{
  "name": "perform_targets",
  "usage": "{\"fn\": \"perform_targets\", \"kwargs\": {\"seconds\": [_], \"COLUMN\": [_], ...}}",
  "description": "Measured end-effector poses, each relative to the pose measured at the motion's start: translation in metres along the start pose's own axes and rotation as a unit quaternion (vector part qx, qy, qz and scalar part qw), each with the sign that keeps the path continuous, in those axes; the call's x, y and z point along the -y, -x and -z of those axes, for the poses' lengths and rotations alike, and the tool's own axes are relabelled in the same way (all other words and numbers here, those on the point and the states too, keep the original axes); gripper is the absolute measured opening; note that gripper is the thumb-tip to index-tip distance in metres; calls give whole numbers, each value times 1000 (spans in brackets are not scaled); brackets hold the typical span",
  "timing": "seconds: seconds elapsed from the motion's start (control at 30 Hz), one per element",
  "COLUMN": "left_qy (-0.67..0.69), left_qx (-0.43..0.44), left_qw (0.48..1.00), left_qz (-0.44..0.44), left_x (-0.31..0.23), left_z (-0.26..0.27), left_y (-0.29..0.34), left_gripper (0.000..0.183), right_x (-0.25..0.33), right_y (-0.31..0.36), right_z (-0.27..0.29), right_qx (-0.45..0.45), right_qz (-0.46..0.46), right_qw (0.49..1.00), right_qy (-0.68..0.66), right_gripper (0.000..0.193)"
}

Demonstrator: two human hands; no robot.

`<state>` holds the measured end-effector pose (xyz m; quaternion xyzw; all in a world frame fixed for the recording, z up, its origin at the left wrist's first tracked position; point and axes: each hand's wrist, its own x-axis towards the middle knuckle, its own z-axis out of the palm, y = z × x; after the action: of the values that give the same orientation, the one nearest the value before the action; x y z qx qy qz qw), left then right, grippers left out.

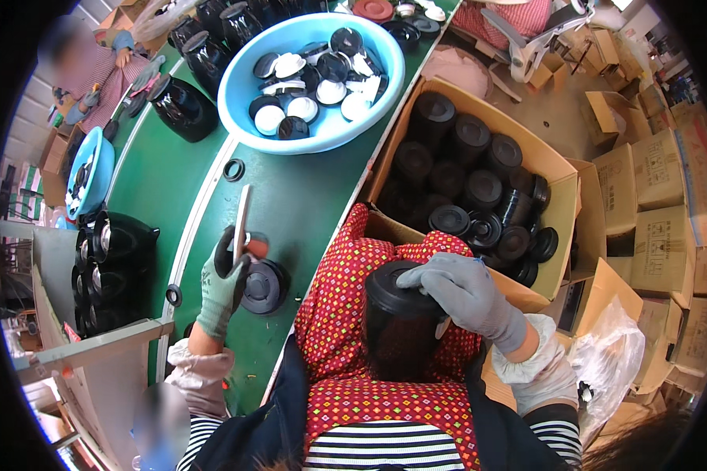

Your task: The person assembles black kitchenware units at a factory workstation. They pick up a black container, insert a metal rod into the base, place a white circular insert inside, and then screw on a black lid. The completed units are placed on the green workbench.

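Observation:
In a grey-green glove with dark fingertips, my left hand (223,275) is closed around a pale, flat, stick-like tool (243,213) held over the green table. A small orange-brown piece (257,246) shows beside it, partly hidden. Just right of that hand, a round black lid (263,289) lies on the table. On my lap, over a red patterned apron (346,275), stands a large black jar (401,345) topped by a black lid (393,289). My right hand (467,294), gloved in grey, grips the lid's right edge with bent fingers; its thumb is hidden.
A blue basin (239,125) of black and white lids stands on the green table (306,204). Glossy black jars (182,110) stand beyond. To the right, an open carton (562,247) holds black jars and lids. Stacked cartons (660,235) line the right. Another person (106,78) sits at far left.

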<state>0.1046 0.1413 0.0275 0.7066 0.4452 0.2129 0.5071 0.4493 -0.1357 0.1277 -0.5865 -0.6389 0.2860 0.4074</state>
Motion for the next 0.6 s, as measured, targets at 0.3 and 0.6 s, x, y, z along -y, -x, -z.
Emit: {"fn": "perform_targets", "kwargs": {"seconds": [0.3,0.6], "left_qy": [-29,-183], "left_qx": [341,384], "left_qw": [934,864], "left_qz": [-105,-271], "left_x": [-204,-264], "left_z": [-76,-104], "left_y": [-19,-49], "left_gripper": [68,69], "right_x": [-23,-97], "right_y": [-102,-71], "right_z": [49,21], "right_qx": [-104,-83], "right_qz": [214,154], "right_qw": [954,964], "right_qy": [184,201], "right_gripper": [28,7]}}
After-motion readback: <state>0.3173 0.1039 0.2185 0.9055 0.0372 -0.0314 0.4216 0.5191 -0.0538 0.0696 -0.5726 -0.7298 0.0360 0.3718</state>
